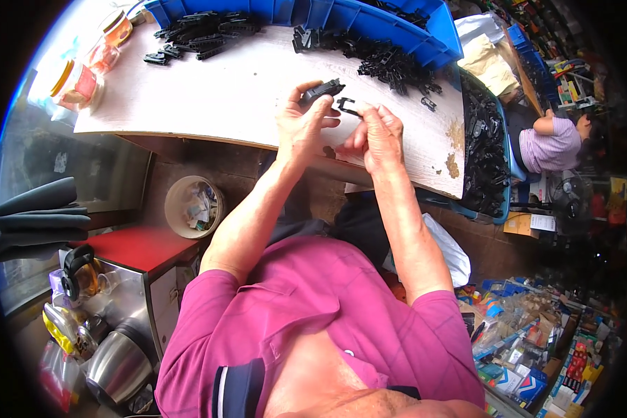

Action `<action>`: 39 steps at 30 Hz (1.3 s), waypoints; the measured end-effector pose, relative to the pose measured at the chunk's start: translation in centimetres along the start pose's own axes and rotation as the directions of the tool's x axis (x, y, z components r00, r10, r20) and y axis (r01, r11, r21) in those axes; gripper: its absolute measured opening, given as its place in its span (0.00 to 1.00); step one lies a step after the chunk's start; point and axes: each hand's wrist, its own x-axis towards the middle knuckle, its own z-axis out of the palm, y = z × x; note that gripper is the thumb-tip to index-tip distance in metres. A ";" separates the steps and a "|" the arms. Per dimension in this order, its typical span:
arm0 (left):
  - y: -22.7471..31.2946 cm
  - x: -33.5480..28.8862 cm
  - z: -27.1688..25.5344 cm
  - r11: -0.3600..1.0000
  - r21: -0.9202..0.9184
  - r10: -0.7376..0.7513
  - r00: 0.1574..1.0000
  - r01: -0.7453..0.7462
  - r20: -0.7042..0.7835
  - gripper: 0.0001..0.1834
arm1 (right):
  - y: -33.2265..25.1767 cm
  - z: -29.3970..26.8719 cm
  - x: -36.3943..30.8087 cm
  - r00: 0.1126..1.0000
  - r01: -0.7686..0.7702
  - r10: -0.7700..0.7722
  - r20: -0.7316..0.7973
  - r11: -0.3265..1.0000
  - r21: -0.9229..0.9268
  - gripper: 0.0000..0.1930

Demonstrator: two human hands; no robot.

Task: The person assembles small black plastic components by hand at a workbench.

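Observation:
Over the middle of the pale table [209, 90], my left hand [302, 122] grips a long black plastic part [322, 90] between thumb and fingers. Just to its right, my right hand [380, 136] pinches a small black U-shaped clip [347, 106] by one end. The clip and the long part are close together but look apart. Beyond my hands lies a heap of small black clips [390, 66], with one loose clip [429, 104] at its right. Farther left is a pile of longer black parts [202, 33].
A blue bin [418, 42] lines the table's far edge. Jars [76, 87] stand at the far left. A crate of black parts [484, 146] sits against the right side. A waste bucket [177, 205] is below the table's left; another person [550, 143] works at far right.

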 end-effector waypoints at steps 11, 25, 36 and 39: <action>1.1 -0.7 -0.2 0.875 0.481 -0.185 0.953 0.049 0.240 0.16 | -0.3 -1.3 0.4 0.994 0.078 -0.078 0.074 0.997 0.001 0.09; 1.1 -0.7 -0.2 0.775 0.625 -0.163 0.927 -0.091 0.337 0.16 | 0.6 -2.0 -0.1 0.993 0.093 -0.092 0.068 0.996 -0.012 0.10; -0.9 -0.5 0.8 0.944 0.284 -0.208 0.970 0.166 0.125 0.09 | 0.2 -2.6 -0.6 0.987 -0.106 0.114 0.112 0.992 -0.074 0.22; -1.3 -1.2 1.4 0.951 0.253 -0.217 0.965 0.175 0.148 0.09 | 0.1 -1.8 -1.8 0.994 -0.093 0.089 -0.059 0.994 -0.060 0.21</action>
